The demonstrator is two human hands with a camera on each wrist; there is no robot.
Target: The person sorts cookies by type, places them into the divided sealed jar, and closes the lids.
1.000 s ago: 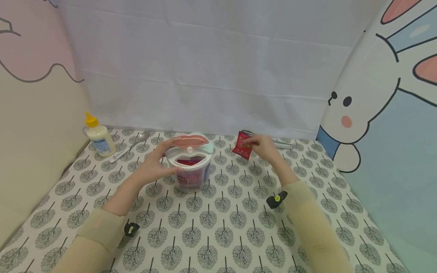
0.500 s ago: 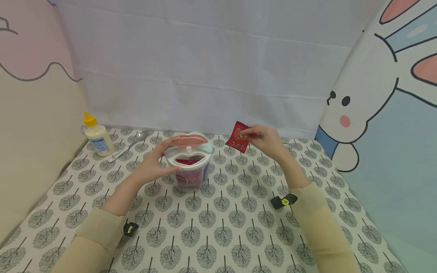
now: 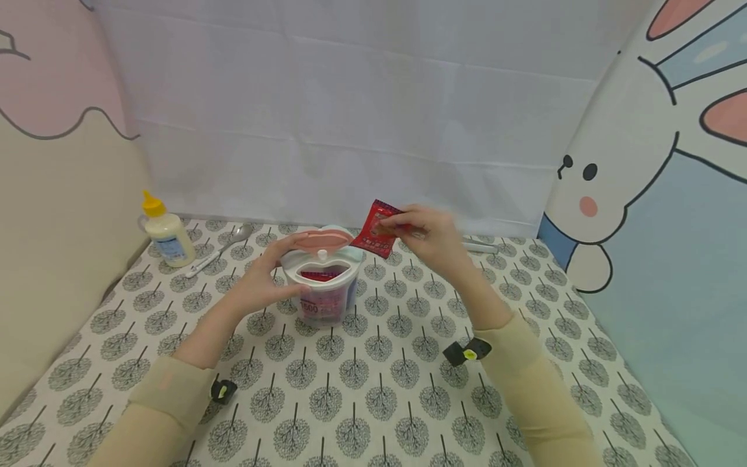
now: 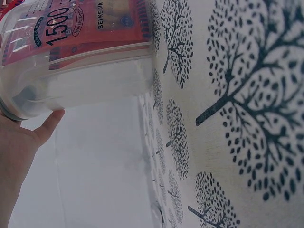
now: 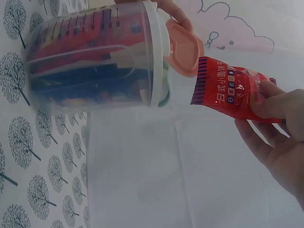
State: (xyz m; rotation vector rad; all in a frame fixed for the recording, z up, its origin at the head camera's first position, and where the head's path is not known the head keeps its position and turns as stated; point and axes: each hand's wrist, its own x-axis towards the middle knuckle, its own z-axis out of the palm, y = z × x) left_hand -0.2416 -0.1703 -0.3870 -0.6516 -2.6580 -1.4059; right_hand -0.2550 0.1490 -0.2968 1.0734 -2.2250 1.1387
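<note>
A clear plastic canister (image 3: pixel 322 305) with a white lid stands on the table, and red packets show inside it. Its pink flap (image 3: pixel 324 240) is raised, leaving a lip-shaped opening in the lid. My left hand (image 3: pixel 259 279) grips the canister around its lid, thumb in front and fingers behind. Between the thumb and fingers of my right hand (image 3: pixel 428 240) is a red snack packet (image 3: pixel 376 230), held up beside the raised flap. In the right wrist view the packet (image 5: pixel 232 90) is apart from the lid, its crimped end toward the canister.
A bottle with a yellow cap (image 3: pixel 166 230) stands at the back left, a spoon (image 3: pixel 220 251) lying beside it. Behind my right hand lies a partly hidden metal utensil (image 3: pixel 480 247). White fabric (image 3: pixel 350 130) hangs behind the patterned tablecloth (image 3: pixel 379 389).
My right hand has lifted the red packet off the table and carried it left to the canister. The left hand has stayed in place on the canister.
</note>
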